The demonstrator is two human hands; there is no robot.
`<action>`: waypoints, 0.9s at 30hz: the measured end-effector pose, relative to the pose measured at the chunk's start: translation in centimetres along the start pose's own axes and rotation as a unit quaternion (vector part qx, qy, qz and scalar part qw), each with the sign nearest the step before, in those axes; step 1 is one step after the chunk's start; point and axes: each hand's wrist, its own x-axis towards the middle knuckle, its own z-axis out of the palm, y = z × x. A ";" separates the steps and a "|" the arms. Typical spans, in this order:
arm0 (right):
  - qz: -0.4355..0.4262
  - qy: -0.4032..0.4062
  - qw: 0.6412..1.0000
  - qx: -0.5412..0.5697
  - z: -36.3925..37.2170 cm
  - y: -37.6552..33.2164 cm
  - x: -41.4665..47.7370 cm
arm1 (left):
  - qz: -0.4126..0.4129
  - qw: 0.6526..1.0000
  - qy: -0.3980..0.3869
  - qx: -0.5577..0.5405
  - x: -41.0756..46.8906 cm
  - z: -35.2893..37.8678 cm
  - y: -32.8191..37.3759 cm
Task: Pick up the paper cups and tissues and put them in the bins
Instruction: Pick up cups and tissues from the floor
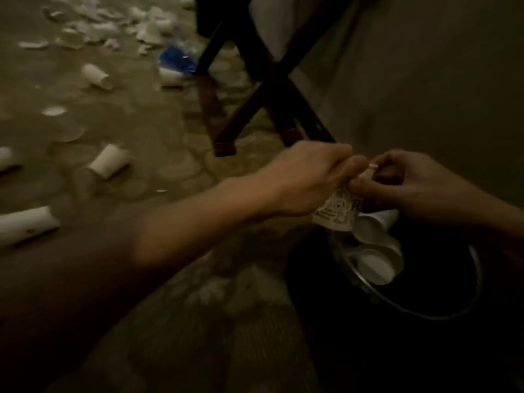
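Barely started: a few cups binned, most on the floor

Both hands meet just above the bin (425, 316). The left hand (306, 180) has its fingers curled round a printed paper cup (337, 214), and the right hand (419, 185) pinches at its top. A few white cups (377, 259) lie inside. Many scattered cups (109, 165) and tissues (147, 29) remain on the floor (127, 103). The wall (425, 66) and dark crossed legs (272, 89) stand close behind, with open floor to the left

Pretty dim and smeary
Left hand (306, 180) and right hand (419, 185) hide the top of the printed cup (337, 214); print unreadable, far litter pile (113, 26) just mush.
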 end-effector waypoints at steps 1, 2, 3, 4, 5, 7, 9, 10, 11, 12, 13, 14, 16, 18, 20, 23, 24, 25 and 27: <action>0.024 0.016 1.000 -0.005 -0.8 1.3 -0.4 | 0.004 1.000 -0.011 -0.014 1.2 1.6 0.4; 0.044 0.028 0.999 -0.011 -1.4 2.6 -0.9 | 0.007 0.999 -0.018 -0.034 2.1 3.2 0.6; 0.060 0.040 0.997 -0.021 -2.0 3.7 -1.2 | 0.008 0.998 -0.024 -0.055 2.8 4.7 0.9; 0.076 0.053 0.995 -0.039 -2.5 4.8 -1.5 | 0.008 0.997 -0.030 -0.076 3.2 6.3 1.0; 0.093 0.062 0.992 -0.065 -2.9 5.8 -1.7 | 0.008 0.995 -0.040 -0.094 3.4 7.7 1.1; 0.124 0.068 0.982 -0.127 -3.6 7.6 -2.1 | 0.027 0.994 -0.074 -0.070 3.2 10.0 1.2; 0.132 0.069 0.975 -0.167 -3.7 8.9 -2.4 | 0.057 0.990 -0.124 0.030 3.0 11.4 0.9; 0.124 0.070 0.973 -0.184 -3.7 9.3 -2.5 | 0.064 0.985 -0.146 0.071 3.0 11.5 0.9; 0.111 0.068 0.970 -0.204 -3.7 9.5 -2.5 | 0.067 0.979 -0.167 0.090 3.1 11.4 0.8; 0.102 0.065 0.967 -0.224 -3.7 9.4 -2.5 | 0.066 0.976 -0.185 0.095 3.3 11.2 0.8; 0.100 0.057 0.964 -0.240 -3.8 9.1 -2.5 | 0.069 0.973 -0.194 0.103 3.4 11.0 0.7; 0.101 0.043 0.962 -0.249 -4.0 8.9 -2.4 | 0.071 0.971 -0.195 0.119 3.6 10.6 0.8; 0.100 0.023 0.960 -0.259 -4.2 8.3 -2.6 | 0.073 0.978 -0.153 0.122 3.8 9.8 0.6; 0.083 0.045 0.957 -0.273 -4.1 7.9 -2.9 | 0.087 0.986 -0.101 0.099 3.8 8.8 0.8; 0.041 0.104 0.950 -0.291 -3.9 7.3 -3.1 | 0.092 0.990 -0.071 0.077 3.8 7.2 1.0; -0.058 0.171 0.953 -0.243 -2.3 5.4 -3.7 | 0.049 0.997 -0.021 0.057 2.9 3.1 1.4; -0.089 0.177 0.960 -0.198 -1.2 4.5 -4.0 | 0.044 0.995 -0.008 0.085 2.3 1.5 1.4; -0.116 0.168 0.966 -0.155 0.4 3.8 -4.4 | 0.040 0.993 0.002 0.108 1.2 0.0 1.2; -0.155 0.119 0.976 -0.100 4.5 3.0 -5.0 | 0.037 0.989 0.003 0.146 -2.2 -2.7 0.7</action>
